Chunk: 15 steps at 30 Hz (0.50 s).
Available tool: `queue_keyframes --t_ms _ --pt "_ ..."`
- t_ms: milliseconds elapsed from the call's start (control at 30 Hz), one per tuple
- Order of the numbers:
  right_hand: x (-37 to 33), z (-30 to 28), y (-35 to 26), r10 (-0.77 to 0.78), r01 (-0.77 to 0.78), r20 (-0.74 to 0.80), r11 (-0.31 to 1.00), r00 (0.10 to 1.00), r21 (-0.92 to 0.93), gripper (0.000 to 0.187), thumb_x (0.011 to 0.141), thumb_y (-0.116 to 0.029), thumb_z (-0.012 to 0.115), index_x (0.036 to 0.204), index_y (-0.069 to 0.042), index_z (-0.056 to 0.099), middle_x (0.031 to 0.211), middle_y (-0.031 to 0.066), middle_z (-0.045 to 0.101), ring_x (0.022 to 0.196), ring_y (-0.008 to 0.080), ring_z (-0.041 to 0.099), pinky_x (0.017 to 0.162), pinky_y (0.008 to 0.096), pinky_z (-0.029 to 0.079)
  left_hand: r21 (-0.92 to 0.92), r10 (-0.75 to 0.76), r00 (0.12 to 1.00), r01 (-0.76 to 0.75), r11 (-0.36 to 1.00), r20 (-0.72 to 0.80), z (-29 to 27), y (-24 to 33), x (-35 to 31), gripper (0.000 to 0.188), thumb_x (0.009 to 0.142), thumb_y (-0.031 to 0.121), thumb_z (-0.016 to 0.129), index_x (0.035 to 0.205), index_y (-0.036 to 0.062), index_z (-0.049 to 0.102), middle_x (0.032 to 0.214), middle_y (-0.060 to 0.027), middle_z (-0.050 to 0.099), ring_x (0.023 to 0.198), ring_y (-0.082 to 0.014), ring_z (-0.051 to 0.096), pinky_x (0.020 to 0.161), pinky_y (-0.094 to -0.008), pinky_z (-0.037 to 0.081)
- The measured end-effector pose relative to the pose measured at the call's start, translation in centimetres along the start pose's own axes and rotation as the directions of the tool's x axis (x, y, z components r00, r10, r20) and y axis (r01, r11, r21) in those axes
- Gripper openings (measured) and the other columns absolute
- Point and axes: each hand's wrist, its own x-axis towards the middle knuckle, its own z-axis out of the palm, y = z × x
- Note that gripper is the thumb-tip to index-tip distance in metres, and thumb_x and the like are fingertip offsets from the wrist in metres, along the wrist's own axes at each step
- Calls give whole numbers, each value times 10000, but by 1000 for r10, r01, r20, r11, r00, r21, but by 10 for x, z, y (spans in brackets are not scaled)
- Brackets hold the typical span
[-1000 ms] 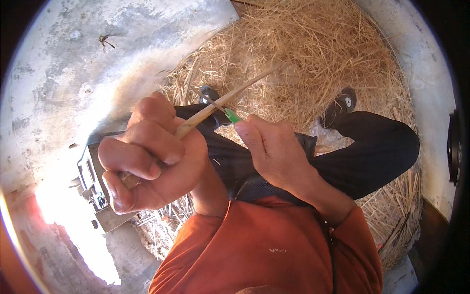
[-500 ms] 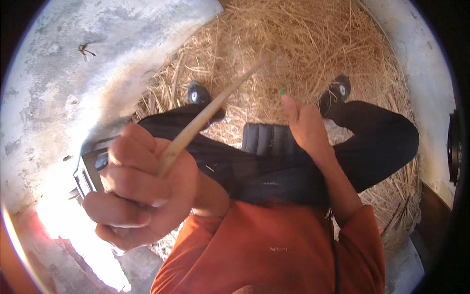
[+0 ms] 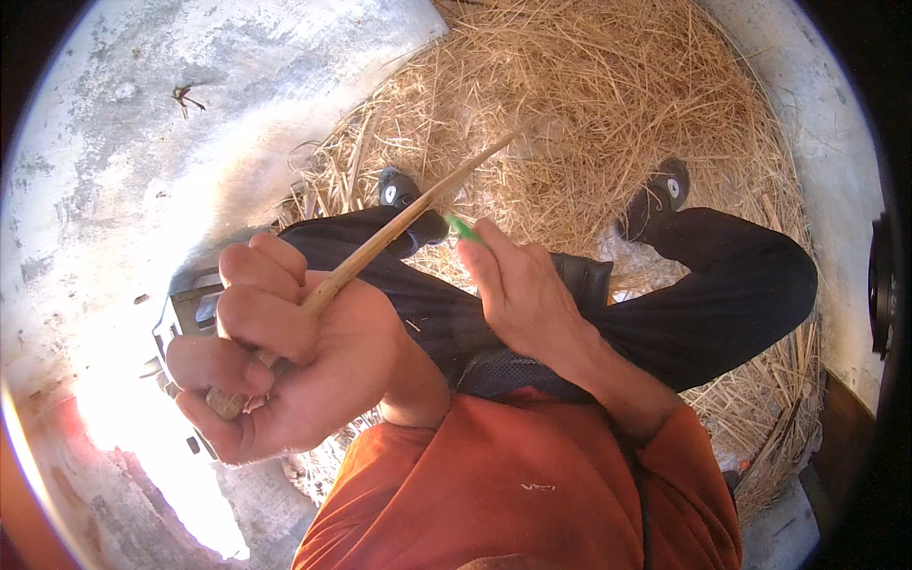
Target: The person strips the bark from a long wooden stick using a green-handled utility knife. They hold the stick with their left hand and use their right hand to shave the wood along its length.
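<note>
My left hand [image 3: 304,347] is closed around the thick end of a long wooden stick [image 3: 418,211]. The stick slants up and away to the right, narrowing to a pointed tip above the straw. Its butt end shows below my curled fingers. My right hand [image 3: 532,290] is pinched on a small green thing [image 3: 462,228], whose kind I cannot make out because the fingers cover most of it. That green thing lies close to the right side of the stick; whether the two touch I cannot tell.
Dry straw [image 3: 627,76] covers the floor ahead, around my dark shoes [image 3: 673,185]. A pale, stained concrete surface [image 3: 247,114] rises at the left, with a small twig [image 3: 187,99] on it. A dark box-like object [image 3: 195,304] stands behind my left hand. A black padded item [image 3: 581,275] lies between my legs.
My right hand has moved left, from near the right shoe to beside the stick, bringing the green thing with it. My left hand keeps its grip on the stick, nearly in place.
</note>
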Motion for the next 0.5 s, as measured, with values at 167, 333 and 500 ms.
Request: queue_keyframes --t_ms 167,333,500 --pt "-3 -4 -7 -19 19 -6 997 1000 -77 282 965 -286 442 903 -14 481 552 208 494 563 436 534 490 481 390 181 -28 999 19 983 45 -5 1 7 338 908 358 275 629 167 302 375 8 231 475 -101 126 442 -275 160" --pt "0 0 -1 -84 83 6 966 996 -245 270 957 -266 461 906 -5 503 546 216 491 549 436 528 487 486 389 22 -63 997 62 998 54 -11 -2 9 324 883 344 287 615 163 285 368 6 205 475 -99 115 448 -272 161" --pt "0 3 -21 -81 80 0 983 997 -166 282 945 -281 482 896 -5 518 516 213 496 507 436 522 468 498 390 -9 -68 995 69 998 72 -27 -7 18 299 864 321 294 606 170 286 370 10 201 478 -98 119 451 -270 153"
